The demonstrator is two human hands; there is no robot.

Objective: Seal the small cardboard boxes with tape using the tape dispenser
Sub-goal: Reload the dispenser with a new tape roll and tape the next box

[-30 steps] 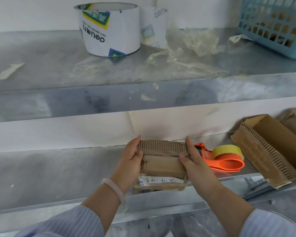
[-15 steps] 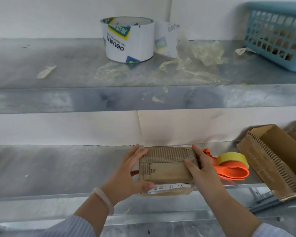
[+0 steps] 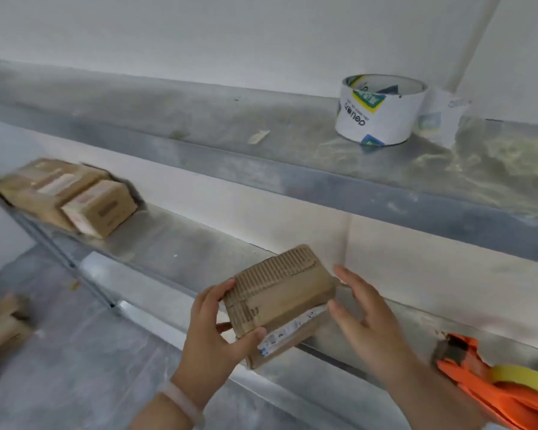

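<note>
The box point(image 3: 277, 301) has lifted off the shelf point(image 3: 174, 243) to lower centre frame. The left hand point(image 3: 213, 333) grips its near end; the right hand point(image 3: 365, 311) hovers open beside it. It looks light, stiff, slightly crushable: best held by its ends.

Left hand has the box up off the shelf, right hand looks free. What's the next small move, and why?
Probably carry the small cardboard box left to the stacked boxes on the lower shelf. The left hand grips it alone, the right hand is open beside it, and the orange tape dispenser lies unused.
</note>
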